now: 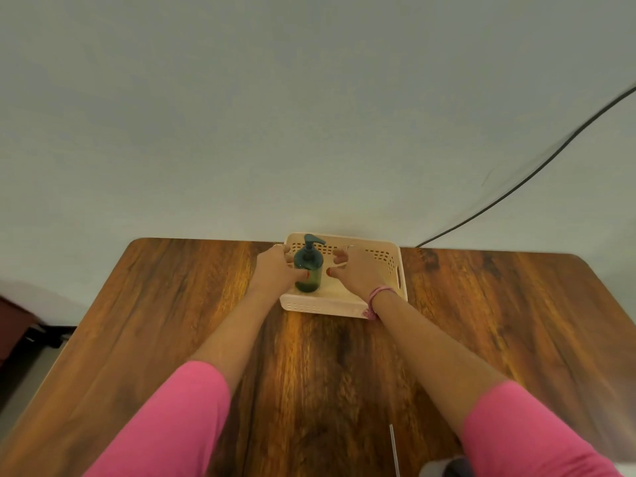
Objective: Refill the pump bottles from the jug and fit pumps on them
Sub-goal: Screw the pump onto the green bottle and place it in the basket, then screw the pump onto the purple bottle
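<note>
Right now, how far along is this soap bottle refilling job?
One green pump bottle already has its pump on and stands in the cream basket. The left hand holds it, while the right hand hovers open beside it, touching nothing. No jug or other bottles are in view, so I can't tell how many remain or whether this one is filled.

A wooden table (172,321) with dark grain and rounded far corners carries the items. A cream perforated basket (394,261) sits directly on it at the far edge, near centre. A thin pale rod (394,449) shows near the right edge; whether it touches the tabletop cannot be told.
</note>
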`<action>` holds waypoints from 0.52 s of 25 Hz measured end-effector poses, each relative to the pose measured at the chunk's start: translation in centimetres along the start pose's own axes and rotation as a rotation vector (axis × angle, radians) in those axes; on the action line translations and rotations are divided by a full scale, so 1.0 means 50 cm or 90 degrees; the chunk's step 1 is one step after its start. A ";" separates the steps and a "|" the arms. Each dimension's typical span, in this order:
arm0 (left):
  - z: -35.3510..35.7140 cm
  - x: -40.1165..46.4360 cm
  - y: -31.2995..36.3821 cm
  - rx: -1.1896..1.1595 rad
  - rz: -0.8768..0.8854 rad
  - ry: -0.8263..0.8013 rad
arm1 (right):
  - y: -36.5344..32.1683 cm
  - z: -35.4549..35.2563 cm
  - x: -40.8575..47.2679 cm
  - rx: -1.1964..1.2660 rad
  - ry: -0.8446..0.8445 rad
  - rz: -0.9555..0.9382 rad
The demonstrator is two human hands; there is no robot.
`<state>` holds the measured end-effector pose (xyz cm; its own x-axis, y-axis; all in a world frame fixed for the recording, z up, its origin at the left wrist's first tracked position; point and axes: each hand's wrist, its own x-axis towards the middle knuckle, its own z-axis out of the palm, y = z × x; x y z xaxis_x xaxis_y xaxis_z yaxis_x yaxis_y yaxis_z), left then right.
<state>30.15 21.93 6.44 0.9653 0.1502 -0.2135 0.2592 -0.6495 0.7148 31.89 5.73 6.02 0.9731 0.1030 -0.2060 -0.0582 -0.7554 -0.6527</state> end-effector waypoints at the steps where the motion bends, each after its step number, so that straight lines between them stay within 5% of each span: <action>1: -0.009 -0.021 0.009 -0.018 0.010 -0.001 | -0.002 -0.016 -0.019 0.026 0.020 -0.005; 13: 0.068 -0.384 0.052 -0.096 0.080 -0.042 | 0.110 -0.187 -0.396 0.124 0.143 -0.086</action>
<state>12.17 14.83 10.14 0.9875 0.0230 -0.1559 0.1434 -0.5411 0.8287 14.37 -6.54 13.34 0.9985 0.0324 0.0444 0.0549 -0.6046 -0.7946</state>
